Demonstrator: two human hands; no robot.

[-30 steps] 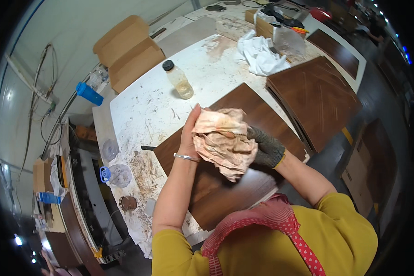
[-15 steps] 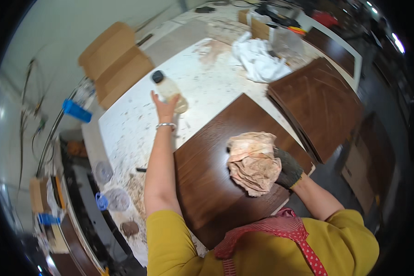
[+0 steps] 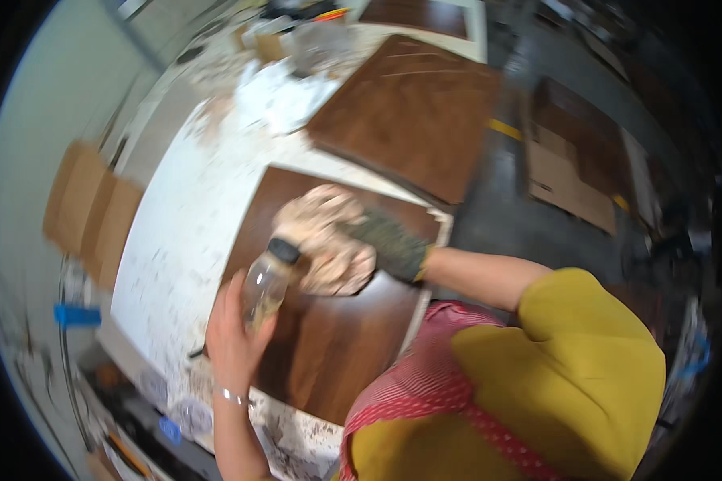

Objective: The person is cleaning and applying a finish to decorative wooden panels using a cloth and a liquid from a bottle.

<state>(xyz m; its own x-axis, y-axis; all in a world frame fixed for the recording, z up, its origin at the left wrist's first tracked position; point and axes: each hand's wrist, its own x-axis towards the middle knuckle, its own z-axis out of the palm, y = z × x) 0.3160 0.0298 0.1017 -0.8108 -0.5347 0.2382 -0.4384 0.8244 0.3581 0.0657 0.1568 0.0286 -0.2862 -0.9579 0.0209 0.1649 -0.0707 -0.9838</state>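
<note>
My bare left hand (image 3: pixel 234 341) is wrapped round a clear bottle (image 3: pixel 266 287) with a black cap and some pale yellowish liquid low inside. The bottle is upright or slightly tilted, held above the left part of a dark brown wooden panel (image 3: pixel 329 353). In a dark knitted glove, my right hand (image 3: pixel 389 244) grips a crumpled beige cloth (image 3: pixel 329 228) resting on the panel. The cloth hides most of the gloved fingertips. Cap and cloth appear close together; whether they touch I cannot tell.
The white table (image 3: pixel 164 232) is stained and bears the panel. Beyond it lie more brown panels (image 3: pixel 409 112), apparently stacked, and a white cloth (image 3: pixel 285 92). An open cardboard box (image 3: pixel 92 208) stands at the left, above a blue object (image 3: pixel 78 315). Plastic cups (image 3: pixel 191 417) sit near the lower left.
My left hand has closed on the bottle, lifted it from the table and brought it over the panel near the cloth. The whole view has swung to the right.
</note>
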